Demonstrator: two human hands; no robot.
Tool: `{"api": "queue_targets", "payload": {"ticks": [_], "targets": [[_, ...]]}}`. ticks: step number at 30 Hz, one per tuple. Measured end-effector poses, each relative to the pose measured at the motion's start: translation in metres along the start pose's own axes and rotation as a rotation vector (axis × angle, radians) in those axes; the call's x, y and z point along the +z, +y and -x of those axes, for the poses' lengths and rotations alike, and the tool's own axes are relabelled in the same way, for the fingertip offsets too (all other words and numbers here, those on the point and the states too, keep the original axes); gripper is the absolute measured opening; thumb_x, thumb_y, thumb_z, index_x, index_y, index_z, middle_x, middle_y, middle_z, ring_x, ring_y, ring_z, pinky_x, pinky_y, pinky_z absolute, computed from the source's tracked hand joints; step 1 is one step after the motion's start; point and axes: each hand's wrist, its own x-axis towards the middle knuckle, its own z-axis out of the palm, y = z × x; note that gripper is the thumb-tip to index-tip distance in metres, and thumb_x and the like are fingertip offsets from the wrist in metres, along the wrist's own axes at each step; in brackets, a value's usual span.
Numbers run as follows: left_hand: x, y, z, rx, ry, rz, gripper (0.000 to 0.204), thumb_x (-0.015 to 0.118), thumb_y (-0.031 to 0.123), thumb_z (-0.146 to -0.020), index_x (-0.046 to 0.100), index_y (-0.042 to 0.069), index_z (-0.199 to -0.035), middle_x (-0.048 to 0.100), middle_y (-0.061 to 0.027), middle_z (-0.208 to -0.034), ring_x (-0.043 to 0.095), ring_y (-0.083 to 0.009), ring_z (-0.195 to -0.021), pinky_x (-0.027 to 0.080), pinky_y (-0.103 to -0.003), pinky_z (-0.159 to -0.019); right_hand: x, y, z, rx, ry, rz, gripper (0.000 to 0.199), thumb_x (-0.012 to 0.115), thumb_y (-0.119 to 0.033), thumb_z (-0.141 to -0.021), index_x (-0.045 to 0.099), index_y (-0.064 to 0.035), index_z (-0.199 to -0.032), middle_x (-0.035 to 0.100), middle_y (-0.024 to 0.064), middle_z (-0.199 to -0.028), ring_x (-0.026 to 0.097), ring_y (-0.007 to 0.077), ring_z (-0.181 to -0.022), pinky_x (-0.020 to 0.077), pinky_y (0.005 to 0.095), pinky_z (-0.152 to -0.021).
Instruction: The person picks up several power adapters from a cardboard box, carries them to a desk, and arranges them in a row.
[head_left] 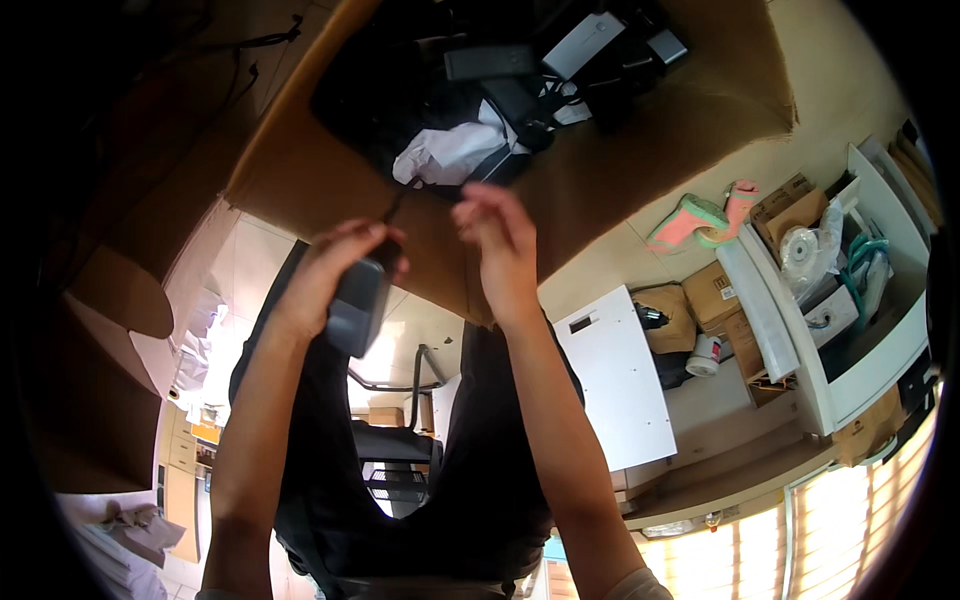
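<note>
My left hand [335, 265] is closed around a dark, block-shaped device [358, 312] with rounded edges, which looks like a power adapter. A thin dark cord [396, 205] rises from the top of that hand. To its right, my right hand [503, 240] hovers at the near side of a large cardboard box [590, 205], fingers bent toward the left hand. Motion blurs those fingertips, and whether they grip anything cannot be made out. Inside the box lie crumpled white paper [450, 152], a silver-grey flat device [583, 46] and several black items.
My legs in black trousers [480, 430] lie under the box's near corner. On the right are a white panel [615, 380], pink boots [690, 222], a small carton [710, 293] and an open white drawer [870, 370] of odds and ends. Dark cables [250, 45] lie at the upper left.
</note>
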Motion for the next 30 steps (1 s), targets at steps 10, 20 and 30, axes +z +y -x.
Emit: {"api": "queue_targets", "payload": {"ticks": [10,20,30], "targets": [[0.016,0.050,-0.038,0.030,0.131,0.130,0.041,0.053,0.038,-0.094,0.062,-0.001,-0.107,0.071,-0.0180,-0.091,0.071,-0.0254,-0.083,0.056,-0.034,-0.078,-0.044,0.144,-0.138,0.263,0.412,1.353,0.074,0.074,-0.031,-0.080,0.042,0.0037,-0.137,0.045,0.0211,-0.142,0.041,0.0355,-0.133,0.0360,0.0424,-0.113],[-0.014,0.030,-0.063,-0.060,0.171,0.403,0.040,0.054,0.039,-0.091,0.064,0.002,-0.100,0.071,-0.0185,-0.093,0.069,-0.0268,-0.085,0.056,-0.035,-0.077,-0.053,0.047,-0.148,0.306,0.047,1.110,0.059,0.074,-0.024,-0.080,0.052,0.0005,-0.129,0.049,0.0177,-0.140,0.042,0.0338,-0.134,0.0401,0.0468,-0.107],[0.003,0.033,-0.074,-0.039,0.223,0.290,0.045,0.056,0.043,-0.091,0.066,0.001,-0.103,0.072,-0.0163,-0.094,0.069,-0.0240,-0.087,0.056,-0.035,-0.077,-0.035,0.056,-0.214,-0.082,0.469,1.320,0.083,0.087,-0.036,-0.071,0.045,-0.0010,-0.134,0.053,0.0161,-0.126,0.048,0.0315,-0.122,0.0328,0.0491,-0.106]]}}
